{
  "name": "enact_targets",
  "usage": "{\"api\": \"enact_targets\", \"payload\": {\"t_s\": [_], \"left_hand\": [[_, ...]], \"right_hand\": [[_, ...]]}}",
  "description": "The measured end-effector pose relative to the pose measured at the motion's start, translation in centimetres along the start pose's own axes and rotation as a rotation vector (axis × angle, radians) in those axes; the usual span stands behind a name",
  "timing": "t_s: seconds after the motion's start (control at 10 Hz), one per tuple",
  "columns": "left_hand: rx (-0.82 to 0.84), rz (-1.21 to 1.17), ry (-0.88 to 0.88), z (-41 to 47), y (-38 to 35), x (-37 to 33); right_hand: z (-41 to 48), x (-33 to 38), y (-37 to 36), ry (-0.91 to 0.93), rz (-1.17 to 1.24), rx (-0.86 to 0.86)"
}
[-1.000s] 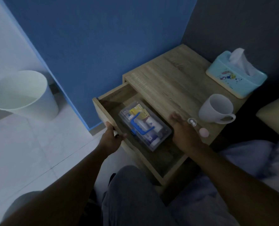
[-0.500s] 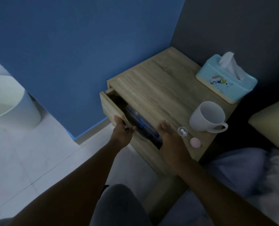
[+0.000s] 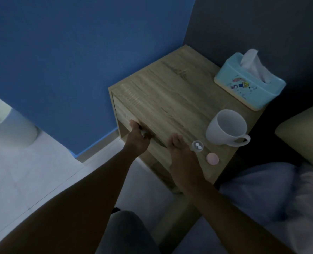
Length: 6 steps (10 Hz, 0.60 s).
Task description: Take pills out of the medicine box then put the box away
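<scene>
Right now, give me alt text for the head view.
A person's left hand grips the handle of a closed drawer in a wooden bedside table, the right hand resting on its top edge. Beside it sit a small cup with two white pills, a pink lid, a white mug and a blue tissue box.

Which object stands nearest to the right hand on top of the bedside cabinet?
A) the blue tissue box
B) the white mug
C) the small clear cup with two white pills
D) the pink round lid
C: the small clear cup with two white pills sits just beside the right hand, closer than the pink round lid, the white mug or the blue tissue box.
</scene>
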<state>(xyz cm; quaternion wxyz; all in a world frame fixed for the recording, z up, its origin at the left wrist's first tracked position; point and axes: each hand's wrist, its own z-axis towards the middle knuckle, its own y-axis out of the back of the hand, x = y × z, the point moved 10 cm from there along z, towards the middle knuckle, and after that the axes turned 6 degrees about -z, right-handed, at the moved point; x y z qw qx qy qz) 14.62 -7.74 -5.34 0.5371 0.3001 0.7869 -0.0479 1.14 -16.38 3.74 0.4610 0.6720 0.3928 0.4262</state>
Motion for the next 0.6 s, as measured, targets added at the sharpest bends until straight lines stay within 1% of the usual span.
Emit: {"api": "enact_targets", "payload": {"t_s": [0.1, 0.2, 0.3, 0.4, 0.5, 0.6], "left_hand": [[0.022, 0.03, -0.028, -0.1, 0.0, -0.4], [0.114, 0.15, -0.066, -1.4, 0.3, -0.3], [0.187, 0.33, -0.086, -3.5, 0.9, 0.0], [0.203, 0.485, -0.099, -5.8, 2.1, -1.2], [0.204, 0.61, -0.186, -7.8, 4.0, -5.4], [0.158, 0.71, -0.281, -10.0, 6.1, -9.7]], "right_hand": [[0.0, 0.1, 0.2, 0.004, -0.005, -0.002], [0.4, 0.3, 0.2, 0.002, -0.015, 0.002], [0.6, 0.2, 0.0, -0.003, -0.058, 0.029], [0.8, 0.4, 0.1, -0.023, -0.175, 0.046], [0.9, 0.6, 1.6, -0.067, -0.179, 0.086], [-0.1, 1.3, 4.4, -0.058, -0.123, 0.035]]}}
